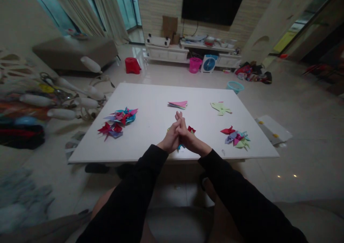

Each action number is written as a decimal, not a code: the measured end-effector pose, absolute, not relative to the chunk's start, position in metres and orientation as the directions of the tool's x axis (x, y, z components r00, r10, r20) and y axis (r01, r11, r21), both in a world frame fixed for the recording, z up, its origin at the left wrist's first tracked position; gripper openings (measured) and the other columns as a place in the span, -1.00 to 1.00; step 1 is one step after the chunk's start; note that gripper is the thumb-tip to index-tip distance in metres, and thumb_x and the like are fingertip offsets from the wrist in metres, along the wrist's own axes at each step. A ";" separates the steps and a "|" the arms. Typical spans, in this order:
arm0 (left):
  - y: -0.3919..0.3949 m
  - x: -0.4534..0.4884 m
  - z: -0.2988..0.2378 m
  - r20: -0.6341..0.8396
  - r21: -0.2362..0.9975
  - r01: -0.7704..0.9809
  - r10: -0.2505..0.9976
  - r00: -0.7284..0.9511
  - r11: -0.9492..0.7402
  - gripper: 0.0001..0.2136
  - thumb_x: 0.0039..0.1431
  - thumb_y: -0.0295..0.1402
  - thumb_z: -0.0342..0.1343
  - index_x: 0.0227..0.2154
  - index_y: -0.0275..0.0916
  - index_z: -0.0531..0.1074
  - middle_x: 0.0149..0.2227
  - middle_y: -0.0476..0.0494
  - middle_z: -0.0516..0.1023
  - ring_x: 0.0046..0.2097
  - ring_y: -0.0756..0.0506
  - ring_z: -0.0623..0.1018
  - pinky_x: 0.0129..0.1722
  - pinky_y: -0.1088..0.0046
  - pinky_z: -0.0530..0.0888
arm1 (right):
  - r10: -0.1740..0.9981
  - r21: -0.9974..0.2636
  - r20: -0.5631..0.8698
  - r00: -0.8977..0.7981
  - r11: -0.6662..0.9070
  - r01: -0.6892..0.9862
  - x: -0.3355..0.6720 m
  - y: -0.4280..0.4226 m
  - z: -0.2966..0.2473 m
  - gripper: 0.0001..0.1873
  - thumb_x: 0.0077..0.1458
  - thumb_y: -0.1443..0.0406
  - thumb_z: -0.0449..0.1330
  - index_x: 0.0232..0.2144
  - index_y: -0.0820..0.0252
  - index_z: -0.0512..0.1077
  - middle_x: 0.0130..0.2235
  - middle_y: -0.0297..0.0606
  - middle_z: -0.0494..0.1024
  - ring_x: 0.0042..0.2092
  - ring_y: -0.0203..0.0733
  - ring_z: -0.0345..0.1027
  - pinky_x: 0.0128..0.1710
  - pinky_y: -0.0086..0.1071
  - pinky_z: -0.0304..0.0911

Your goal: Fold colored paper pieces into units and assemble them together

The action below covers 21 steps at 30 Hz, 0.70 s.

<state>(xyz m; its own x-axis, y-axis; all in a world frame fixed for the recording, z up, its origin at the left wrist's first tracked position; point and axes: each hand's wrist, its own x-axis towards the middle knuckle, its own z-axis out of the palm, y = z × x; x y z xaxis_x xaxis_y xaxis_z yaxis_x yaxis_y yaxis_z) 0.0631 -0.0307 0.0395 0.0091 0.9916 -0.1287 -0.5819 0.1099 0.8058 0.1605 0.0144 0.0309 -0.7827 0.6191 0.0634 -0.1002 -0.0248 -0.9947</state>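
My left hand [170,138] and my right hand [188,137] are pressed palm to palm over the near middle of the white table [150,103], fingers straight and pointing away from me. A folded paper piece [191,129] with red, green and blue parts peeks out from under and beside them. Whether it is clamped between my palms or lies on the table under them is hidden. Both arms wear black sleeves.
Heaps of folded coloured paper lie at the left [118,123] and right [236,137]. A stack of pink sheets [177,104] and a pale green piece [220,108] lie farther back. White paper [272,128] is on the floor at the right; clutter [53,100] at the left.
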 end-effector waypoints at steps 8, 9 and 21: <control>-0.037 0.067 0.034 -0.144 0.834 -0.517 0.980 0.135 0.194 -0.19 0.17 0.09 0.03 0.45 0.03 0.00 0.49 -0.25 0.03 0.48 -0.38 0.04 0.35 -0.10 0.11 | 0.565 -0.979 -0.020 -0.825 -0.177 -0.098 0.177 0.002 0.037 0.02 0.05 -0.11 0.27 0.45 -0.26 -0.09 0.54 -0.34 -0.26 0.52 0.10 -0.34 0.39 0.23 -0.21; -0.036 0.068 0.030 -0.116 0.853 -0.493 0.983 0.143 0.173 -0.21 0.19 0.07 0.05 0.45 0.00 0.03 0.46 -0.29 0.10 0.46 -0.39 0.10 0.34 -0.10 0.13 | 0.557 -0.985 -0.020 -0.830 -0.154 -0.079 0.180 0.002 0.036 0.05 0.05 -0.08 0.29 0.46 -0.23 -0.10 0.54 -0.30 -0.25 0.51 0.12 -0.34 0.40 0.20 -0.22; -0.037 0.057 0.023 -0.047 0.989 0.146 0.985 0.164 0.023 -0.46 0.26 -0.08 0.12 0.20 -0.29 0.35 0.25 -0.45 0.38 0.18 -0.31 0.49 0.22 -0.03 0.40 | 0.546 -0.992 -0.058 -0.836 0.061 0.108 0.189 0.001 0.024 0.30 -0.06 0.01 0.47 0.47 -0.19 -0.28 0.47 -0.02 -0.08 0.39 0.23 0.08 0.28 0.17 0.19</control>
